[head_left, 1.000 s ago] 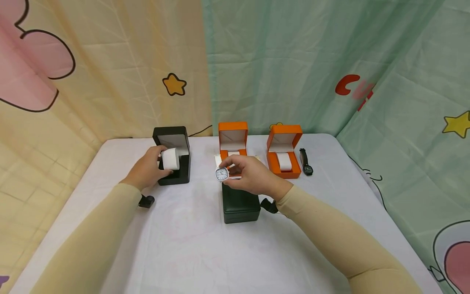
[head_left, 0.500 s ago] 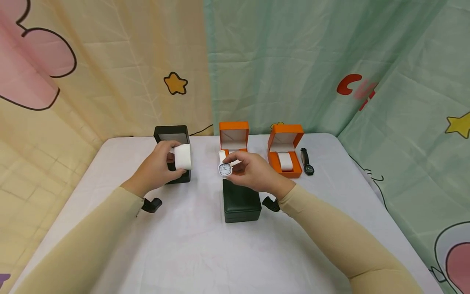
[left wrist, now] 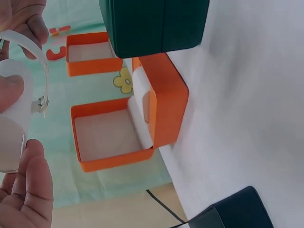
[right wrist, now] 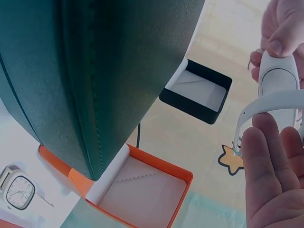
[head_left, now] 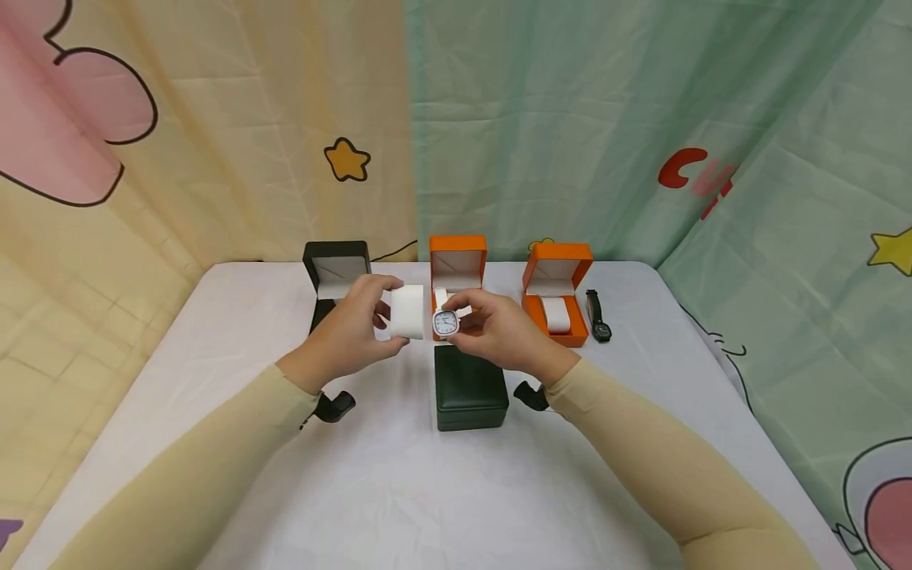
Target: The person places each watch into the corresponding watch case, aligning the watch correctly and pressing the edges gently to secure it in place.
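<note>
In the head view my left hand (head_left: pixel 345 332) grips a white watch cushion (head_left: pixel 408 312) above the table. Beside it, my right hand (head_left: pixel 502 332) pinches a white watch (head_left: pixel 446 322), its square dial turned toward me. The watch's white strap (right wrist: pixel 278 100) curves open close to the cushion in the right wrist view. Behind the left hand stands an open black watch box (head_left: pixel 338 265), its inside mostly covered by that hand. An open orange box (head_left: pixel 457 253) is behind the watch, its lower part partly hidden.
A closed dark green box (head_left: pixel 472 388) stands below the right hand. Farther right are another open orange box (head_left: pixel 558 261) with a white cushion and a black watch (head_left: pixel 598 317). Another light-coloured watch (right wrist: pixel 20 192) lies on the table in the right wrist view. Curtains hang behind.
My left hand has lifted the white cushion out of the black box and carried it right, up to the watch. My right hand has shifted slightly right, still holding the watch.
</note>
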A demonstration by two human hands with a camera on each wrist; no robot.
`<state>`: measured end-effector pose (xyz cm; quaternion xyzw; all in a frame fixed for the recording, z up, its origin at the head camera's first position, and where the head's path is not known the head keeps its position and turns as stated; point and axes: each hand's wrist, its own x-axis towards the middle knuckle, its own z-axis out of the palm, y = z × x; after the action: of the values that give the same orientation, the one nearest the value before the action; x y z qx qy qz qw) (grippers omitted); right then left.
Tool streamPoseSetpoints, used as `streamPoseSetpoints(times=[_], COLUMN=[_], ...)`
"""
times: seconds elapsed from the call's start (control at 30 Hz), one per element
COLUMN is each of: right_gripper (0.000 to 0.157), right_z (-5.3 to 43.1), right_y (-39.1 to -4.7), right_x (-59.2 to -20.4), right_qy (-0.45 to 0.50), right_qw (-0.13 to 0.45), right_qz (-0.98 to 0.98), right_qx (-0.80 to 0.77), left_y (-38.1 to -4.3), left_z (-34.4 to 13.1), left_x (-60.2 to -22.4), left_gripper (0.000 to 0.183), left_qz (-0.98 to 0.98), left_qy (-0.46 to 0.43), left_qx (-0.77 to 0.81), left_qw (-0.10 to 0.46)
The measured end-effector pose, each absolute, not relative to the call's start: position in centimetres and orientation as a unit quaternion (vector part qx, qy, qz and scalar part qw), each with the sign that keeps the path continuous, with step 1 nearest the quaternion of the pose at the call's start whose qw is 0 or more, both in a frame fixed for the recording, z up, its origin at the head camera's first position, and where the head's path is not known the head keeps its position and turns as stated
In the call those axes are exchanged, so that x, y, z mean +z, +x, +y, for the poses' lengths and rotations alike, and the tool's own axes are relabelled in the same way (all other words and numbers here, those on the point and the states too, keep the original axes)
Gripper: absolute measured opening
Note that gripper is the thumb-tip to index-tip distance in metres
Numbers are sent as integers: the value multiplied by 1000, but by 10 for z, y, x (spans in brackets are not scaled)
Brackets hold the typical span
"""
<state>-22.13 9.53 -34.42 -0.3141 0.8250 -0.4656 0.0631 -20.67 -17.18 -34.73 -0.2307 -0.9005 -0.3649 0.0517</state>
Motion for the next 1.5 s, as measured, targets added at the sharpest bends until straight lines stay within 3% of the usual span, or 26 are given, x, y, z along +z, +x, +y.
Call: streamPoseSetpoints(times=[1.5], right_gripper=[39], right_z=[99], right_y=[-220], right_x=[-343], right_qy=[-318], right_qw=[60], right_qz=[806], right_qx=[-496], left_y=[-208], left_z=[-159], left_x=[-343], left_gripper=[74], left_qz=[-888], left_qy=[-290], left_qx=[-354], left_qw=[50])
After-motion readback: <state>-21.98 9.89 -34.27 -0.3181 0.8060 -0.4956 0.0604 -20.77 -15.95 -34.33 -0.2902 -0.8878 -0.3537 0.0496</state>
